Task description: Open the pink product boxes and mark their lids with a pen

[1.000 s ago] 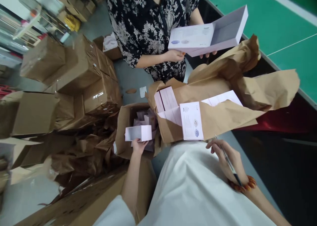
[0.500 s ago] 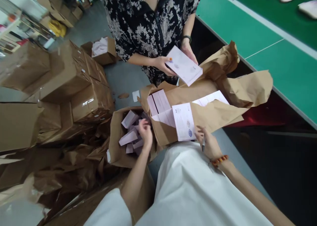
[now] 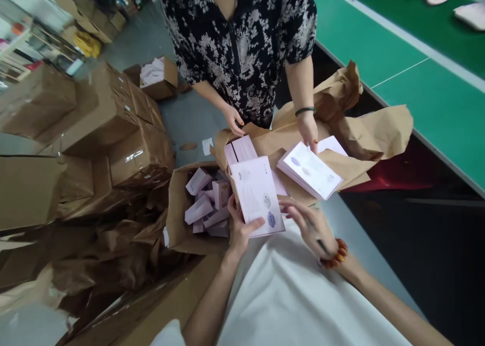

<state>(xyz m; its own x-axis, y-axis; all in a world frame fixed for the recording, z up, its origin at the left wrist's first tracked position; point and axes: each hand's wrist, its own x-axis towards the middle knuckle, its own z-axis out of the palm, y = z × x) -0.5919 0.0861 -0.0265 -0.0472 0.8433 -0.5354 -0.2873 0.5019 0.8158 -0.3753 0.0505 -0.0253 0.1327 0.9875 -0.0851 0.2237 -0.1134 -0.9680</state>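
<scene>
Currently, the left hand (image 3: 242, 225) is holding a flat printed box (image 3: 257, 197) just above the white smock (image 3: 288, 295), its fingers (image 3: 254, 226) clenched on the lower edge, while the right hand (image 3: 312, 230) is reaching toward it, fingers (image 3: 293, 212) spread over a pen (image 3: 322, 245), their grip unclear. Many lilac boxes (image 3: 206, 204) are lying loose in the open carton (image 3: 178, 209) at centre left, more are sitting in kraft paper (image 3: 375, 131) beside it, and a co-worker's hand (image 3: 308, 131) is resting on a stack of flat boxes (image 3: 310, 170) at centre right
</scene>
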